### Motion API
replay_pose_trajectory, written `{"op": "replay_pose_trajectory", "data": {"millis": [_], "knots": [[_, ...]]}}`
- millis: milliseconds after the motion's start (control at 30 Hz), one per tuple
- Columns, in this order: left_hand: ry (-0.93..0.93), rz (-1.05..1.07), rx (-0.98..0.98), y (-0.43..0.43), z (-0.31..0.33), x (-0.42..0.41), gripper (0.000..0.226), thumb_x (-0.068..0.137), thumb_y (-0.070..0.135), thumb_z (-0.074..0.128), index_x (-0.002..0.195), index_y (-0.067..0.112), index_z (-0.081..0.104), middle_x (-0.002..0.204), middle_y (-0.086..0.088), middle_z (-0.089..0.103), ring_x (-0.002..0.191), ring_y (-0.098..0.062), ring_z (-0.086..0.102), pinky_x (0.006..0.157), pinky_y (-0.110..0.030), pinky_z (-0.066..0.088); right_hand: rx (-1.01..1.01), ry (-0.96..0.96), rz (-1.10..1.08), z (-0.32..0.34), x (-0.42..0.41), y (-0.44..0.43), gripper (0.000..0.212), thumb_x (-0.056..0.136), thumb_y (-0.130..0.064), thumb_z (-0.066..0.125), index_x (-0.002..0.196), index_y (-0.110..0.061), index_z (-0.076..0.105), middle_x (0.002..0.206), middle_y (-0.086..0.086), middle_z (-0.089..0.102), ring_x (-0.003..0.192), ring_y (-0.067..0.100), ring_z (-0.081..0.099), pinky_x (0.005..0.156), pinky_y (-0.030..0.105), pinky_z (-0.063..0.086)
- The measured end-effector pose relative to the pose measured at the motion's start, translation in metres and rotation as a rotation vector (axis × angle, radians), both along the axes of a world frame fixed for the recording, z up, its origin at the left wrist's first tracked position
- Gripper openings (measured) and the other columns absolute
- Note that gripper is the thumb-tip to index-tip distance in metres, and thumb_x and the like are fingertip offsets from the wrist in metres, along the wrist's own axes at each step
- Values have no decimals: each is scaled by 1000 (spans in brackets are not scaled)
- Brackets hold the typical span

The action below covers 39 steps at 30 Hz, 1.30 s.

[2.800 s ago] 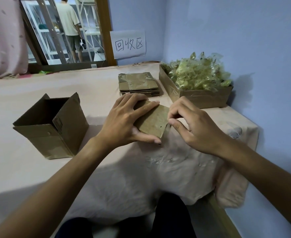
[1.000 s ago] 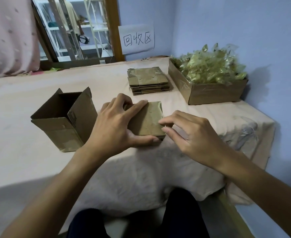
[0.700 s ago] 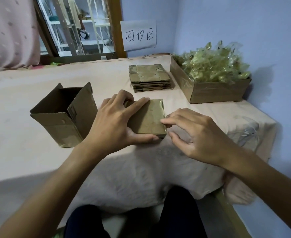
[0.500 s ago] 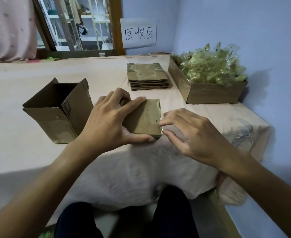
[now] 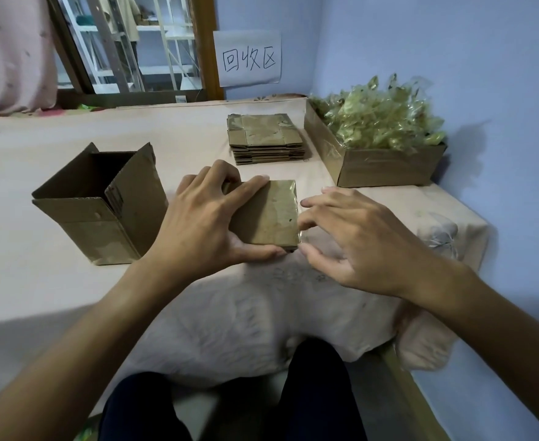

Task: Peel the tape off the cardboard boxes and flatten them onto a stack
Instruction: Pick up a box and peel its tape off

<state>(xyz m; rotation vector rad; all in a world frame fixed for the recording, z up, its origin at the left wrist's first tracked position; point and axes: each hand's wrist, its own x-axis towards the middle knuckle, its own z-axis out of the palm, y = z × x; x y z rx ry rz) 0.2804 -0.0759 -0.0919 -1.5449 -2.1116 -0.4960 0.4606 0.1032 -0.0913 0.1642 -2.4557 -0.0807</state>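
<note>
Taped box (image 5: 271,214) lies on the worktop (image 5: 23,281), centre frame. Left hand (image 5: 198,224): grip clamped on it, thumb at near edge. Right hand (image 5: 357,237): grip apart, fingertips touching the box's right edge, so nearer the likely peel start.

Item: one person, seen from head height.
- We list the left forearm (image 5: 71,361), entering at 8 o'clock, and the right forearm (image 5: 484,313), entering at 4 o'clock. Both are bare up to the frame's edge.
- We list the left hand (image 5: 198,224) and right hand (image 5: 363,243), with slim fingers and short-trimmed nails.
- At 6 o'clock we list two legs in plain dark navy trousers (image 5: 319,393).
</note>
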Motion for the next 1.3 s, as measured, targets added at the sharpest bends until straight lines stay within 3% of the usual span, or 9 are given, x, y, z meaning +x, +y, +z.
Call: {"op": "replay_pose_trajectory", "data": {"millis": [167,367,567,800,933,1067,1133,1200,1300], "knots": [[-2,-3,-2,-1,1,3,106,70,95,47,149,24,54,123,-11,52,110,-27,52,96,-45,43,-38,-101,-35,5,-2,-1,21,97,-34,59,100,-14,65,100,-1,71,100,21,67,115,36,40],[-33,-2,-8,-3,0,-1,108,70,97,44,150,25,53,124,-11,51,111,-28,53,97,-48,44,-89,-29,-12,1,-3,-5,9,97,-21,62,98,-14,67,94,-4,72,88,18,68,113,38,43],[-40,-30,-10,-2,3,-7,106,68,92,52,148,23,55,123,-10,51,109,-26,51,94,-41,39,-100,86,-19,-10,-7,-7,18,94,-11,67,110,-10,74,100,2,77,94,18,72,116,34,42],[-41,-20,-12,-2,1,-5,107,69,93,50,150,24,54,125,-10,51,112,-28,53,95,-42,40,51,147,11,-11,-4,-5,14,93,-13,69,101,-5,76,102,11,77,106,21,73,112,41,47],[-49,-24,5,-2,1,-3,106,68,92,52,148,23,56,123,-11,52,110,-29,55,94,-42,41,49,18,15,-6,-1,-1,26,97,-29,65,107,-6,72,110,12,75,119,23,68,119,40,39],[-75,-30,-21,-2,5,-5,107,66,92,53,149,25,54,125,-8,50,113,-26,52,96,-40,39,-20,-109,-27,-1,-4,-1,25,98,-30,63,109,-8,64,105,8,71,105,28,68,122,23,23],[-95,-41,-35,-3,6,-7,107,65,92,54,150,27,53,126,-6,49,114,-22,49,97,-37,36,-62,-158,-21,0,-4,-2,22,98,-29,64,108,-9,61,100,5,69,99,29,66,116,28,33],[-96,-53,-35,-4,6,-7,106,65,91,56,151,28,52,126,-5,49,113,-20,47,97,-36,36,-107,-192,-23,1,-2,-5,22,97,-29,65,108,-12,58,95,3,66,93,28,62,95,32,44],[-94,-60,-40,-5,5,-7,105,65,89,58,151,29,52,127,-5,49,113,-19,47,97,-36,36,-156,-224,-32,1,-1,-8,22,96,-28,68,108,-15,56,95,1,63,90,23,59,79,32,42]]}}
